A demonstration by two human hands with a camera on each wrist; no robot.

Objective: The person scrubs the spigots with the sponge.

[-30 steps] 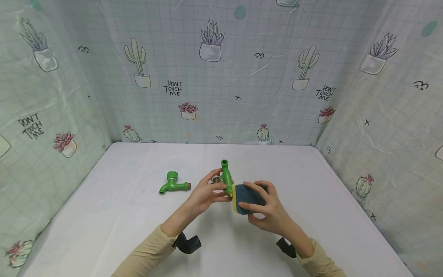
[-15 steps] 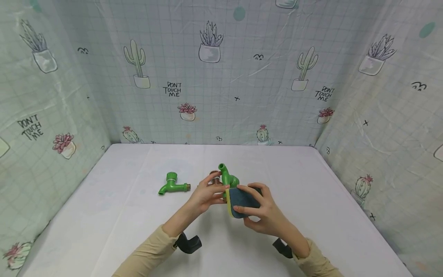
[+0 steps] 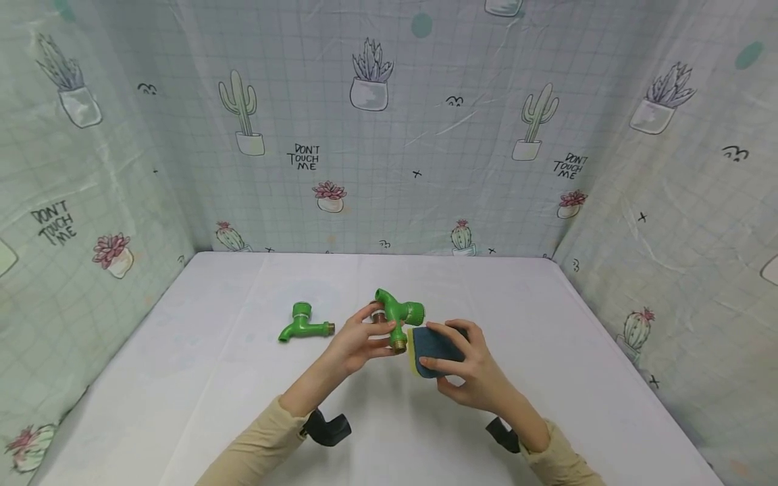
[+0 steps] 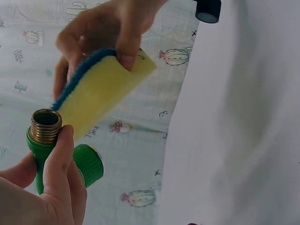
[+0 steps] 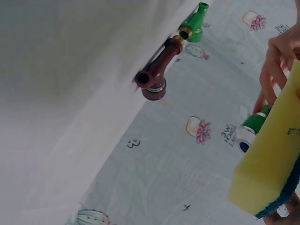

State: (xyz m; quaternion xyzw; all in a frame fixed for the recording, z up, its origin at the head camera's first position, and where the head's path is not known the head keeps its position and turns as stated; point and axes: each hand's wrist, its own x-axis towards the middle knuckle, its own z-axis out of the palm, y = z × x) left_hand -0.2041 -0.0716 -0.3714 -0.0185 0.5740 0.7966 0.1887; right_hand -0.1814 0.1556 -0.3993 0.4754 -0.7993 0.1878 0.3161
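Observation:
My left hand [image 3: 355,345] grips a green tap [image 3: 396,312] above the table, fingers wrapped about its body. The knob points right and the brass threaded end faces down toward me. In the left wrist view that threaded inlet [image 4: 46,125] is plainly open. On the right, my right hand [image 3: 474,370] holds a sponge [image 3: 434,349], yellow foam with a dark blue scouring side, between thumb and fingers. The sponge's yellow face is turned to the tap, a small gap from it in the head view.
A second green tap [image 3: 304,328] lies on the white table [image 3: 231,378], left of my hands. A brown tap [image 5: 158,68] lies behind my left hand, mostly hidden in the head view. Patterned cloth [image 3: 389,162] walls the back and sides. Black wrist straps [image 3: 328,429] hang below the forearms.
The green tap has turned in my left hand, its knob swinging into view on the right. The sponge moved left over the tap's lower end, then back right, uncovering the brass thread.

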